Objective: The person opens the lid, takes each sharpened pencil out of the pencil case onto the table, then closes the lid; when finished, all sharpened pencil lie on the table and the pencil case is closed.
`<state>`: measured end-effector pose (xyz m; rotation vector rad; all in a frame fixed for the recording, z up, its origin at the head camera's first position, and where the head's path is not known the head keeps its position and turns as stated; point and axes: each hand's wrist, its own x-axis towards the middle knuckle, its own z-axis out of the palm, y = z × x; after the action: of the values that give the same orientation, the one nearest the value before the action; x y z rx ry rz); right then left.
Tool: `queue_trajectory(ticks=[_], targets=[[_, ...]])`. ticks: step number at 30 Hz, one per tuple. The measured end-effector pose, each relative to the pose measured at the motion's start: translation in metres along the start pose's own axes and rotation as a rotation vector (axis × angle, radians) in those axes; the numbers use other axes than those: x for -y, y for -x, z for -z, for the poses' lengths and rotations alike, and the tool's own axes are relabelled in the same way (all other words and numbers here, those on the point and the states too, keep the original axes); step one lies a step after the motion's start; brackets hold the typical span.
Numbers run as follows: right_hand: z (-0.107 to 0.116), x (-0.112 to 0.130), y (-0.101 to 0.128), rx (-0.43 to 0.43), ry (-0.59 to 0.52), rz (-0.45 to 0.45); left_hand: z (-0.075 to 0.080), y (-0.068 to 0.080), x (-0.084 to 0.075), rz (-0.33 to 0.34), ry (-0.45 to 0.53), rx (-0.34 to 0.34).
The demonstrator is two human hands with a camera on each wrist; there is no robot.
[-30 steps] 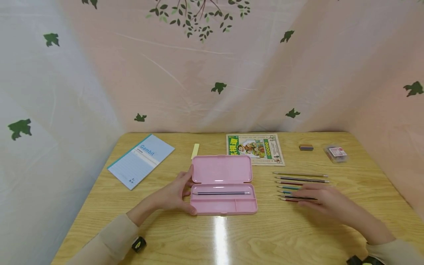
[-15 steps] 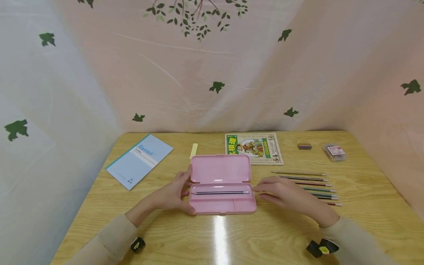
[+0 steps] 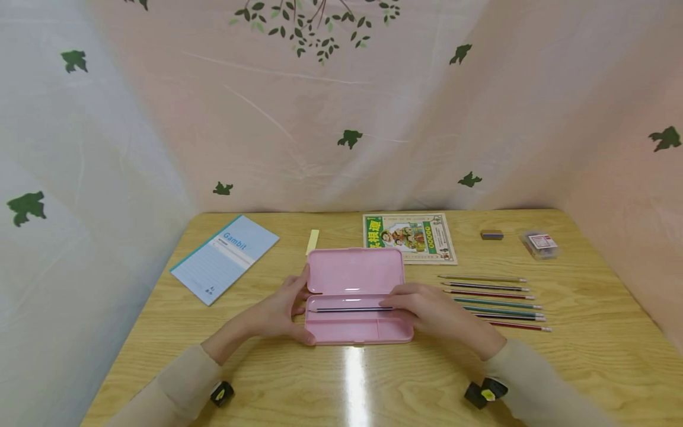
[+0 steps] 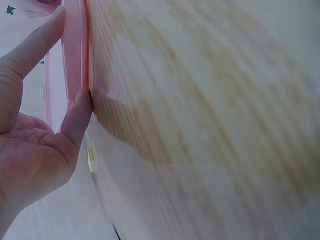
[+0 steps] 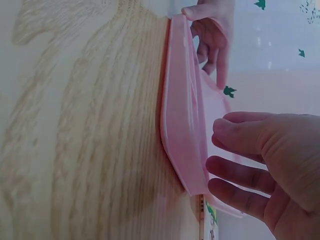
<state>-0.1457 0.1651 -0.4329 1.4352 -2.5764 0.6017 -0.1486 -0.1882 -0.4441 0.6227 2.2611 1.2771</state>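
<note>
A pink pencil case (image 3: 356, 271) lies with its lid back on the table. My left hand (image 3: 280, 311) holds it by the left end, thumb at the front corner and fingers toward the hinge; the left wrist view shows a fingertip (image 4: 82, 100) against its wall. A dark striped pencil (image 3: 347, 309) lies in the long back compartment, point to the left. My right hand (image 3: 429, 311) reaches over the case's right end and pinches the pencil's eraser end, which the fingers hide. In the right wrist view its thumb (image 5: 227, 129) and forefinger come together above the case.
Several pencils (image 3: 498, 302) lie in a row on the right. Behind them are an eraser (image 3: 491, 235) and a small clear box (image 3: 540, 244). A picture booklet (image 3: 413, 237) and yellow sticky notes (image 3: 312, 241) lie behind the case, a blue notebook (image 3: 225, 259) at left.
My right hand has moved left from the row of pencils to the pencil case, and its fingers now cover the pencil's right end. My left hand has stayed on the case.
</note>
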Motion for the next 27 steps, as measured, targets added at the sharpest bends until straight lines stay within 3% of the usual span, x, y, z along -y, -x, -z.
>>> queue_trajectory(ticks=[27], targets=[[-0.018, 0.004, -0.027, 0.136, -0.018, -0.14, 0.0, 0.001, 0.0, -0.014, 0.033, 0.005]])
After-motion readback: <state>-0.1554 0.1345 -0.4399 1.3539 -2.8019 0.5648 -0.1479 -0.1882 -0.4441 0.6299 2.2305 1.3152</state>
